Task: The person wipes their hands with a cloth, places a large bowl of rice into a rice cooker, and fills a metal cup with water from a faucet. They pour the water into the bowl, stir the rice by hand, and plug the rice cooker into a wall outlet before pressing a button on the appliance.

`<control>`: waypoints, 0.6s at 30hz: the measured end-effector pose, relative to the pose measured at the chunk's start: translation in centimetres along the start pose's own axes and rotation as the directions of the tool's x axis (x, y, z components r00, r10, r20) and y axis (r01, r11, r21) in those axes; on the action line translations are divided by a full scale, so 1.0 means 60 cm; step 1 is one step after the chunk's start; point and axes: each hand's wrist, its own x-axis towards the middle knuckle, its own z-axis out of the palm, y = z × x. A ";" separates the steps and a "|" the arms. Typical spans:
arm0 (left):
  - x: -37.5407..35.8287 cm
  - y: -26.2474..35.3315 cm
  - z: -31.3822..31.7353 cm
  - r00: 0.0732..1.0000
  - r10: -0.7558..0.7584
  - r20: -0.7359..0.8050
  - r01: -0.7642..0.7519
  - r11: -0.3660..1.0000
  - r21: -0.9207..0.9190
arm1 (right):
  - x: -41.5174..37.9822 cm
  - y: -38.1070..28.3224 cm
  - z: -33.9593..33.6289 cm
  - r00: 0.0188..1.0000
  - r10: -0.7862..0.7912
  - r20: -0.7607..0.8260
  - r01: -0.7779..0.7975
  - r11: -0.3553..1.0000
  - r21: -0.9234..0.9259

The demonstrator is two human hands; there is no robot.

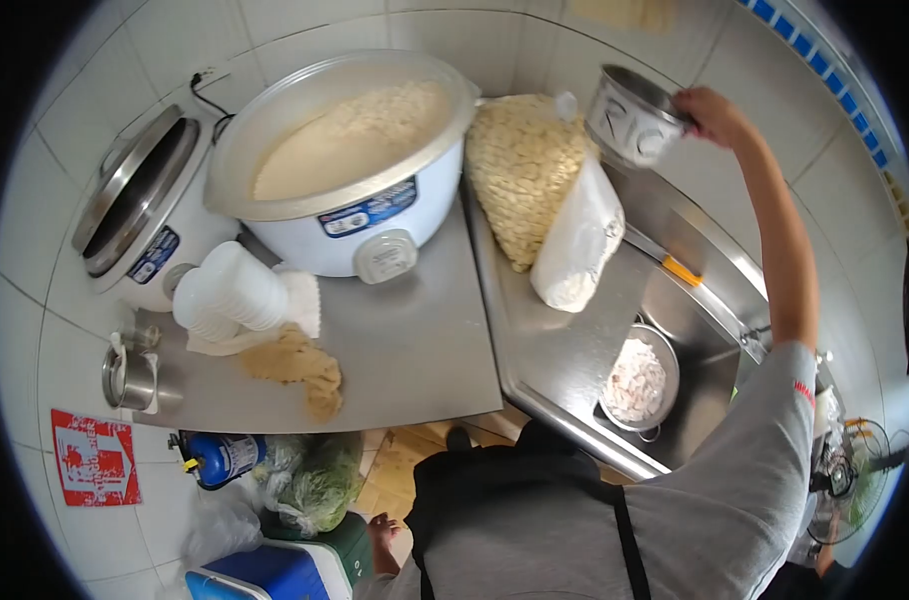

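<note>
My right hand point(713, 116) is closed on the rim or handle side of a metal pot point(635, 118) with dark lettering, held up near the tiled wall. Below the pot stand a clear bag of pale yellow pieces point(527, 170) and a white plastic bag point(579, 240). My left hand point(384, 530) hangs low beside my body, near the coolers, with its fingers partly visible and nothing seen in them. A large white cooker point(340, 235) full of pale food sits on the steel counter.
A second cooker point(165, 250), stacked white cups point(230, 290) and a tan cloth point(300, 370) are on the left counter point(415, 350). The sink point(710, 350) holds a bowl of pale pieces point(637, 382). An orange-handled knife point(680, 268) lies behind it. Below is a blue cooler point(260, 578).
</note>
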 end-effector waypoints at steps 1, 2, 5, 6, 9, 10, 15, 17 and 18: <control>0.000 -0.007 -0.002 1.000 -0.007 -0.010 0.007 1.000 -0.015 | 0.040 -0.052 0.012 0.982 0.186 0.041 -0.190 0.959 0.211; -0.002 -0.016 -0.002 1.000 -0.018 -0.016 0.018 0.999 -0.036 | 0.080 -0.091 0.020 0.978 0.185 0.098 -0.200 0.964 0.177; -0.007 -0.042 -0.004 0.997 -0.049 -0.051 0.043 0.993 -0.110 | 0.184 -0.185 0.081 0.972 0.150 0.181 -0.192 0.950 0.248; -0.007 -0.051 -0.003 0.996 -0.060 -0.064 0.051 0.990 -0.135 | 0.198 -0.214 0.114 0.978 0.117 0.176 -0.165 0.942 0.292; -0.009 -0.078 0.002 0.990 -0.091 -0.106 0.064 0.971 -0.229 | 0.249 -0.270 0.215 0.984 0.033 0.177 -0.093 0.937 0.338; -0.009 -0.091 0.006 0.988 -0.102 -0.120 0.066 0.961 -0.270 | 0.269 -0.280 0.247 0.990 0.009 0.141 -0.042 0.972 0.233; -0.033 -0.170 0.019 0.972 -0.127 -0.199 0.022 0.888 -0.459 | 0.280 -0.314 0.379 0.950 -0.252 -0.184 0.214 0.955 -0.206; -0.042 -0.199 0.023 0.969 -0.126 -0.213 0.016 0.890 -0.455 | 0.278 -0.326 0.405 0.864 -0.428 -0.265 0.291 0.854 -0.431; -0.044 -0.211 0.025 0.968 -0.124 -0.219 0.013 0.893 -0.449 | 0.268 -0.333 0.414 0.784 -0.560 -0.267 0.376 0.771 -0.514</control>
